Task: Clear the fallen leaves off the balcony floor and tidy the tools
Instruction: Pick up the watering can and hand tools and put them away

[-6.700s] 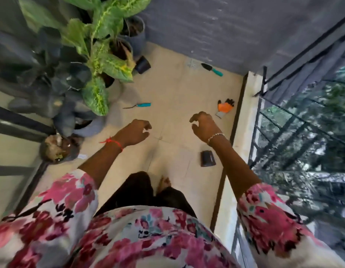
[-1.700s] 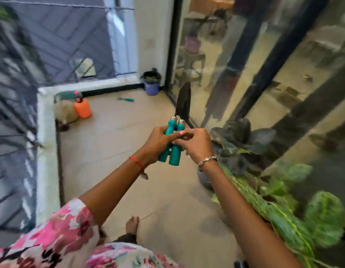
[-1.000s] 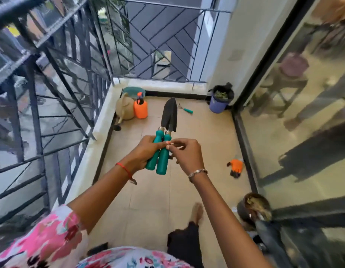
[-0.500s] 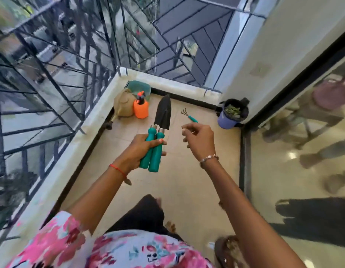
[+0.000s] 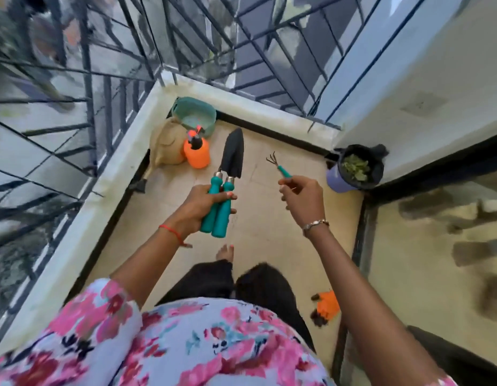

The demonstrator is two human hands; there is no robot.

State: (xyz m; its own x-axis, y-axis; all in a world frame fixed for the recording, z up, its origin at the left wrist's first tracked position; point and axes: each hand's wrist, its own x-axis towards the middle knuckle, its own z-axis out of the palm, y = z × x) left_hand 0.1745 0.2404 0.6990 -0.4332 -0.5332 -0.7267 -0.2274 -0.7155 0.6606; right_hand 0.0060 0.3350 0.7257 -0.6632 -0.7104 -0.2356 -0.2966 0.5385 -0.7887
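Note:
My left hand [image 5: 195,208] grips two teal-handled hand tools [image 5: 219,210] side by side; one black trowel blade [image 5: 234,154] points up and away, and the second tool's head is hidden behind it. My right hand [image 5: 303,200] hangs in the air with its fingers loosely curled and nothing in them. Beyond its fingertips a small teal-handled hand rake [image 5: 275,162] lies on the tiled floor. A purple pot lined with a black bag [image 5: 353,169] holds green leaves in the far right corner.
A teal basket [image 5: 195,115], a beige watering can [image 5: 166,147] and an orange spray bottle [image 5: 197,153] stand in the far left corner. An orange glove [image 5: 326,305] lies by the glass door track. Metal railing [image 5: 102,87] runs along the left and far sides.
I have turned and walked to the balcony's other end. My right hand has let go of the tool handles and moved right, towards the hand rake. My left hand still holds both tools.

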